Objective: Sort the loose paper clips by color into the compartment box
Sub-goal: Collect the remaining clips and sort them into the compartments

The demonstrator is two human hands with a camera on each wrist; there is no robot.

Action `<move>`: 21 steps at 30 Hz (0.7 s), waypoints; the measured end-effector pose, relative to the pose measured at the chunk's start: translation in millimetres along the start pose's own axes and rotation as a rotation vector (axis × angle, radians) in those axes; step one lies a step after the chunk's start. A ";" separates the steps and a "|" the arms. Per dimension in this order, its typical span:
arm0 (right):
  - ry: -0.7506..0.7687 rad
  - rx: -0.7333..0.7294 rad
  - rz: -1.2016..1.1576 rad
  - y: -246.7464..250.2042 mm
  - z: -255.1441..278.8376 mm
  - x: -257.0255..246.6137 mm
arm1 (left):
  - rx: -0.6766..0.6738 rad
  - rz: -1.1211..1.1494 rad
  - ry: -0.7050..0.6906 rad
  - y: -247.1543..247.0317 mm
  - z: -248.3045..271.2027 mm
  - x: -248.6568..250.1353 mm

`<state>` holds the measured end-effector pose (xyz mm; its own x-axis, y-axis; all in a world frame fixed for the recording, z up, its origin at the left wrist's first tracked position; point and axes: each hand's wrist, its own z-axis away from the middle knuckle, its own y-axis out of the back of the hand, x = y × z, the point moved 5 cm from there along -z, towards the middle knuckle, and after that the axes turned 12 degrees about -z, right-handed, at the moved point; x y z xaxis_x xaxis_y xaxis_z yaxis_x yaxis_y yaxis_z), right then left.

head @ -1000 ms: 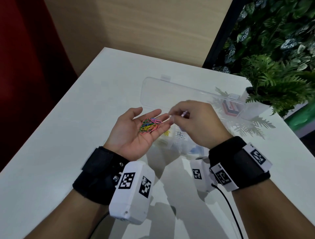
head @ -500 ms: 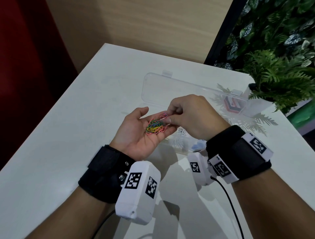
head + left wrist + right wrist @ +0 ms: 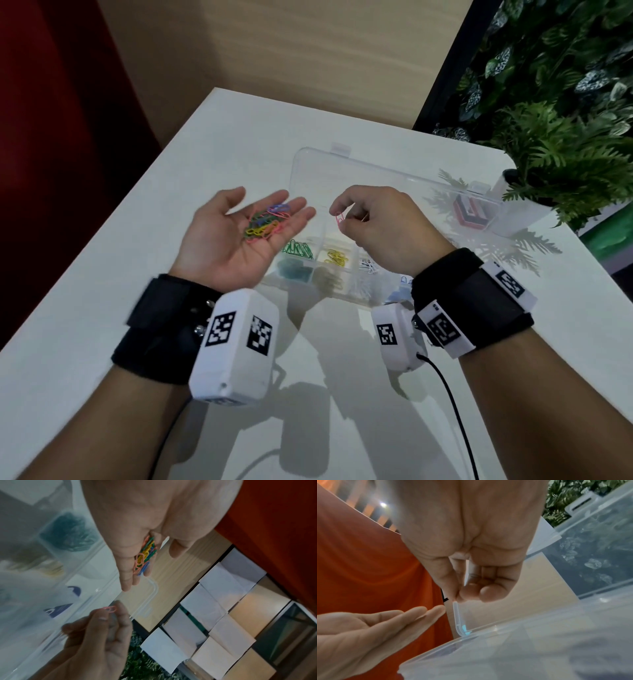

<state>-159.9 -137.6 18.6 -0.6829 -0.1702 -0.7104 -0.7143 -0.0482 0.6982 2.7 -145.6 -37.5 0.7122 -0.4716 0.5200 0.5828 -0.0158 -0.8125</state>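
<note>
Above the white table (image 3: 102, 291), the left hand (image 3: 236, 236) lies palm up with fingers relaxed, carrying a small heap of mixed paper clips (image 3: 265, 224) in pink, green, yellow and blue. Just beside it, apart from its fingertips, the right hand (image 3: 383, 229) pinches a single pink clip (image 3: 339, 218) between thumb and forefinger, held over the clear compartment box (image 3: 342, 294). Green clips (image 3: 297, 248), yellow clips (image 3: 337, 257) and white clips (image 3: 368, 265) sit in separate compartments of the box. Its lid (image 3: 376, 174) lies flat behind. Farther right stands a potted fern (image 3: 561, 154).
</note>
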 end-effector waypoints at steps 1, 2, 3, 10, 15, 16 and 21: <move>-0.008 0.003 -0.003 -3.1 -2.0 0.3 | 0.004 0.011 -0.020 2.5 1.3 5.7; -0.019 -0.003 -0.004 -7.2 -3.9 0.5 | 0.006 0.020 -0.035 4.4 2.8 10.0; -0.029 -0.016 0.000 -12.2 -5.5 0.6 | 0.007 0.028 -0.045 5.8 4.3 13.0; -0.067 0.022 -0.039 7.4 -0.1 9.0 | -0.005 0.020 0.014 -5.7 6.9 -6.5; -0.042 0.082 -0.115 20.7 23.0 14.6 | -0.025 -0.041 0.142 -26.1 6.5 -51.2; -0.018 0.078 -0.106 18.7 27.0 11.4 | -0.027 -0.050 0.151 -28.3 6.9 -56.6; 0.084 -0.026 0.151 4.7 42.4 -11.1 | -0.030 -0.022 0.139 -30.7 8.7 -62.4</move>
<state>-162.1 -94.2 26.0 -0.7663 -0.2594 -0.5877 -0.5993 -0.0408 0.7995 -56.2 -108.0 -42.7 0.6371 -0.5881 0.4983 0.5843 -0.0530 -0.8098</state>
